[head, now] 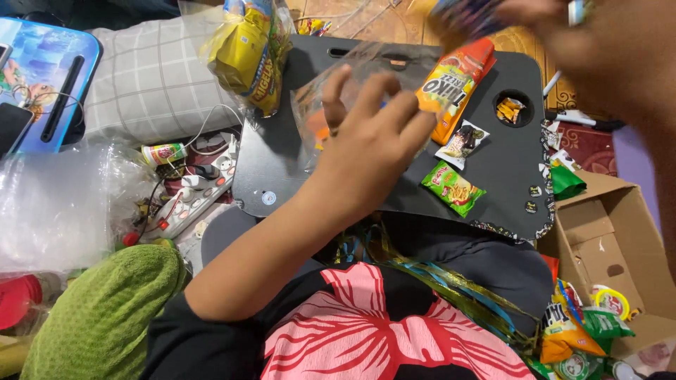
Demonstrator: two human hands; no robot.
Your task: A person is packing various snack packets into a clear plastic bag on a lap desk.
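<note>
Head view: left hand (370, 137) grips a clear bag (352, 77); blurred right hand (598, 49), cut off, grip unclear.

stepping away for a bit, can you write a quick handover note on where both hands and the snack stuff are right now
Left hand: holds open a clear plastic bag above the black lap tray; an orange item shows inside.
Right hand: raised at top right, blurred, gripping a dark packet.
On the tray: orange snack packet, green packet, small dark sachet.
More packets lie by the cardboard box.
Done: one item bagged. Left: packets on the tray not bagged.
</note>
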